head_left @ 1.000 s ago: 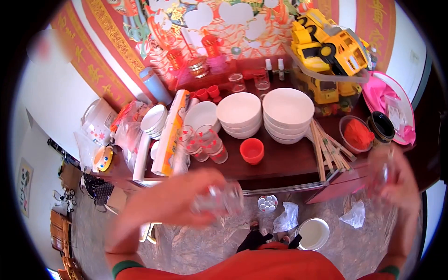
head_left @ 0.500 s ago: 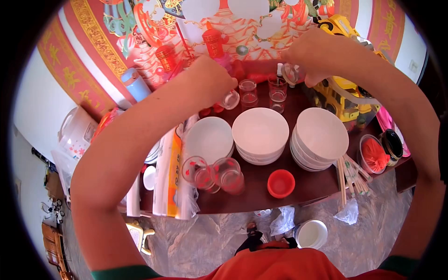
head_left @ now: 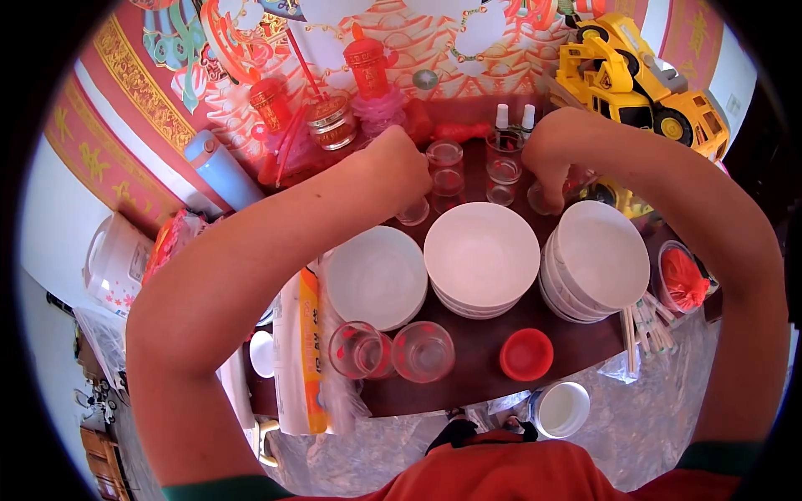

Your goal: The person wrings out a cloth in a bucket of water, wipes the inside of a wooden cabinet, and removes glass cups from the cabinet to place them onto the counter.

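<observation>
My left hand (head_left: 401,171) is closed round a glass (head_left: 413,210) whose base shows below it, behind the left white bowl (head_left: 376,277). Behind the right bowl stack (head_left: 601,255), my right hand (head_left: 553,159) grips another glass (head_left: 541,199), partly hidden by the fingers. Between the hands stand a clear glass (head_left: 447,171) and a glass with white-capped bottles (head_left: 504,167). The middle bowl stack (head_left: 481,250) is in front of them. Two glasses with red marks, one of them at the right (head_left: 423,352), stand near the table's front edge, left of a red cup (head_left: 526,354).
Yellow toy trucks (head_left: 639,92) fill the back right. Red candles (head_left: 366,67) and a blue bottle (head_left: 221,171) stand at the back left. Wrapped rolls (head_left: 299,359) lie front left, chopsticks (head_left: 647,326) front right. A white bucket (head_left: 561,409) is on the floor.
Both hands have reached from the front of the table to its back with their glasses, then lowered them toward the tabletop. The view has moved closer over the table.
</observation>
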`<move>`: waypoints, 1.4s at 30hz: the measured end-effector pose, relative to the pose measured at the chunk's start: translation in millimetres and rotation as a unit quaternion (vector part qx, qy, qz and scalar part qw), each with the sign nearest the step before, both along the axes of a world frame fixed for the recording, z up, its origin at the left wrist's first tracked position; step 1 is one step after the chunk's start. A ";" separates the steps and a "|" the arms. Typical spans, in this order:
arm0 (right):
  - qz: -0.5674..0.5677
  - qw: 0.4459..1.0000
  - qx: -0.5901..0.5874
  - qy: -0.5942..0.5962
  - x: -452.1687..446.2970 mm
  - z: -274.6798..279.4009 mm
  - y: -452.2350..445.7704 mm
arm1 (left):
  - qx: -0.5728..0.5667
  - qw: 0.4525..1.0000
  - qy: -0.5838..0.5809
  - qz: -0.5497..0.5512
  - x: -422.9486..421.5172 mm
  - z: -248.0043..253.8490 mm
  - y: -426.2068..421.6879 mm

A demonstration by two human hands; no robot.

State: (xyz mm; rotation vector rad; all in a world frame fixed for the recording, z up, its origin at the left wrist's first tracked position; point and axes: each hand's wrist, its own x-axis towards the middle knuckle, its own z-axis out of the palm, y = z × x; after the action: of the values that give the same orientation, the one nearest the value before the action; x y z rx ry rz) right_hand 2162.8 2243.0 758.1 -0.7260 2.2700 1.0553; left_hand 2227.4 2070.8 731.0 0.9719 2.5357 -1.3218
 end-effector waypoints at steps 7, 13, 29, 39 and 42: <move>-0.003 0.999 0.024 -0.044 -7.0 -18.0 -7.0 | -0.028 0.999 -0.014 0.018 -8.0 -12.4 5.9; 0.022 0.999 0.034 -0.034 -1.1 -24.3 -11.3 | -0.026 0.999 -0.016 0.027 -10.9 -19.2 8.9; 0.092 0.993 0.066 -0.025 4.0 -30.5 -11.6 | -0.039 0.994 -0.067 0.080 -24.0 -33.2 24.5; 0.037 0.999 0.015 0.019 11.0 -15.4 -5.0 | -0.028 0.994 -0.090 0.054 -11.8 -4.1 27.6; 0.043 0.998 0.009 0.033 7.0 -12.5 -2.0 | 0.009 0.994 -0.073 0.075 -9.1 0.4 25.3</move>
State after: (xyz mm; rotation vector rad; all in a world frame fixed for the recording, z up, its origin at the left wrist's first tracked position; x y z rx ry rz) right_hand 2169.8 2241.0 745.6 -0.7999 2.2983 1.1544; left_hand 2218.3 2096.0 731.4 0.8296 2.4603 -1.1444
